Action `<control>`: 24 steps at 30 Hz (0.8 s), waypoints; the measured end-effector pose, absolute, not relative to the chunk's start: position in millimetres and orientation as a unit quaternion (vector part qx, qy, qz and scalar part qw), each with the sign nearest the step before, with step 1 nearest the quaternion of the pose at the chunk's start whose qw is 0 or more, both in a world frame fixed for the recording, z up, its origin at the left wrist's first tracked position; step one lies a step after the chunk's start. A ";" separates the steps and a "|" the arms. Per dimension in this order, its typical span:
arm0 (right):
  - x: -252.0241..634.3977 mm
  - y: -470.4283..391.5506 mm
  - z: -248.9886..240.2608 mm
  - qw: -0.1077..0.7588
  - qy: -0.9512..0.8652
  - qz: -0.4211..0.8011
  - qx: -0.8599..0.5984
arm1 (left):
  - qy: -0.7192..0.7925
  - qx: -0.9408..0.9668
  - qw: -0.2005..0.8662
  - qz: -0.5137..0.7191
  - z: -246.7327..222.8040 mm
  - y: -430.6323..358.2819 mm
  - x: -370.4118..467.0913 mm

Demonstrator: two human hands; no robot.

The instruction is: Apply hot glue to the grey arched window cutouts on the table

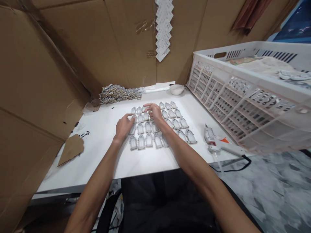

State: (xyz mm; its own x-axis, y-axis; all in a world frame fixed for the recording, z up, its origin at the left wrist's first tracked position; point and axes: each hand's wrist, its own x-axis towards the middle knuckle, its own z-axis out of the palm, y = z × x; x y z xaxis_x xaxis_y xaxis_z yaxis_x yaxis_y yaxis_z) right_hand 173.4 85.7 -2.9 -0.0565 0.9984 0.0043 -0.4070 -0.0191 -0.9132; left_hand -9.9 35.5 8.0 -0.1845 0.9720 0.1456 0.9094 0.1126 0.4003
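The left hand [124, 127] is at the left edge of the arches [148, 139], the right hand [155, 114] over their back rows; whether either grips one, I cannot tell. The arches lie in rows on the worktop [145, 163], left of the glue gun [210, 137].

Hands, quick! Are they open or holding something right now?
Left hand: at an arched piece; can't tell if it's gripping.
Right hand: partly open, above other arched pieces; nothing visibly held.

Your bare left forearm [99, 178] and right forearm [194, 165] reach forward, converging. Your left hand [123, 127] points inward; your right hand [155, 112], slightly farther forward, bends its fingers [147, 105] leftward.
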 end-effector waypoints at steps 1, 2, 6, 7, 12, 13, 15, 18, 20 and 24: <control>173.5 85.5 -3.0 0.578 -0.399 0.606 -0.373 | 0.726 0.651 0.072 0.208 9.7 34.3 -10.8; 173.6 85.3 -3.0 0.578 -0.400 0.605 -0.374 | 0.713 0.667 0.067 0.206 11.3 33.2 -11.8; 173.3 84.6 -2.0 0.577 -0.397 0.605 -0.378 | 0.699 0.694 0.044 0.168 15.6 30.1 -14.3; 173.1 84.5 -1.7 0.577 -0.397 0.605 -0.379 | 0.699 0.695 0.043 0.161 15.9 29.7 -14.3; 172.4 85.0 -1.1 0.579 -0.394 0.603 -0.382 | 0.696 0.702 0.051 0.142 16.4 27.8 -11.8; 172.4 85.2 -1.2 0.579 -0.395 0.603 -0.382 | 0.697 0.702 0.049 0.138 16.8 27.4 -11.2; 172.6 85.5 -1.7 0.579 -0.398 0.600 -0.382 | 0.699 0.702 0.045 0.131 17.8 26.6 -10.2; 173.2 85.7 -2.3 0.579 -0.401 0.598 -0.383 | 0.699 0.703 0.040 0.125 18.9 26.2 -9.7; 173.6 85.9 -2.6 0.579 -0.400 0.598 -0.382 | 0.698 0.704 0.037 0.125 19.1 26.1 -9.8; 173.5 86.5 -2.8 0.577 -0.399 0.600 -0.384 | 0.697 0.706 0.032 0.122 19.1 25.7 -10.0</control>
